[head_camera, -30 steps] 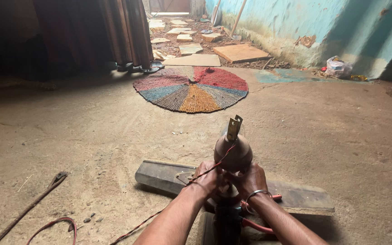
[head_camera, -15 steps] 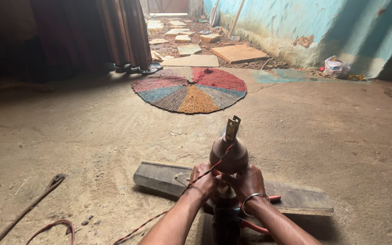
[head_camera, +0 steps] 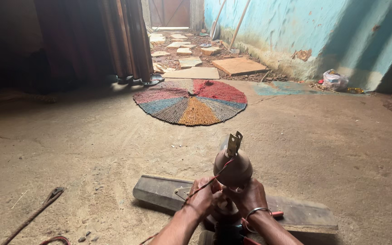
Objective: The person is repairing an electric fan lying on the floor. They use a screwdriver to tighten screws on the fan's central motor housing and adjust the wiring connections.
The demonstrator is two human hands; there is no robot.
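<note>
1. Your left hand point(head_camera: 203, 196) and right hand point(head_camera: 249, 198) are curled tight around the lower part of the brown fan motor housing point(head_camera: 232, 170), one on each side, fingers pressed against it; neither hand is spread.
2. The housing stands upright at the bottom middle of the view, a smooth rounded bell shape with a brass-coloured bracket point(head_camera: 234, 143) sticking up from its top.
3. A thin red wire point(head_camera: 210, 181) runs down from the housing across your left hand.
4. Just behind the housing a long, flat, dark fan blade point(head_camera: 159, 190) lies across the floor point(head_camera: 91, 154), its ends jutting out to either side of your hands.
5. A metal bangle point(head_camera: 254, 211) circles your right wrist; a red-handled tool point(head_camera: 275, 214) lies just right of the housing, on the blade.
6. Left of the housing the dusty, gritty floor lies open as far as a dark rod point(head_camera: 37, 211) near the frame's lower left edge.
7. Beyond the housing, well apart, lies a round woven mat point(head_camera: 190, 102) in coloured wedges.
8. Farther right of the housing, a peeling turquoise wall point(head_camera: 296, 27) bounds the space, with a plastic bag point(head_camera: 335, 80) at its foot.
</note>
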